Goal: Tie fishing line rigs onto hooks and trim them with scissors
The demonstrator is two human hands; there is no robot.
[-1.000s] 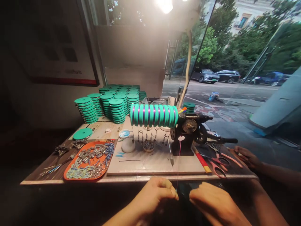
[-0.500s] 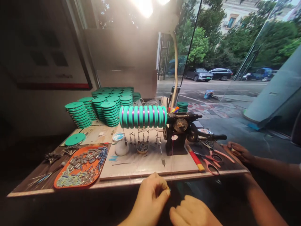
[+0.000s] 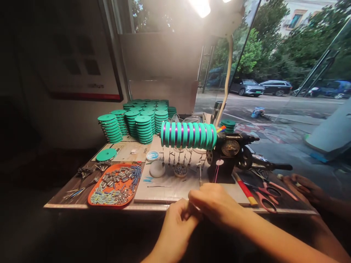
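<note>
My left hand (image 3: 178,228) is closed in a pinch below the table's front edge, around what looks like thin fishing line. Just above and to its right, my right hand (image 3: 214,202) is also closed, its fingers meeting the left fingertips; what it grips is hidden. Behind them stands a black hand-cranked winder (image 3: 231,148), with a row of green foam spools (image 3: 189,135) on its shaft, purple showing in the gaps. A pink line (image 3: 216,171) hangs down the winder's front towards my right hand.
An orange tray (image 3: 91,199) holds sinkers and small fittings at left. Stacked green spools (image 3: 144,131) stand behind. Scissors (image 3: 270,202) and a red-yellow stick (image 3: 245,190) lie at right, near another person's hand (image 3: 304,186). A lamp (image 3: 201,7) shines overhead.
My right hand has risen from below and come in to the left hand's fingertips. The view has swung left, so the table appears further right. My left hand stays pinched.
</note>
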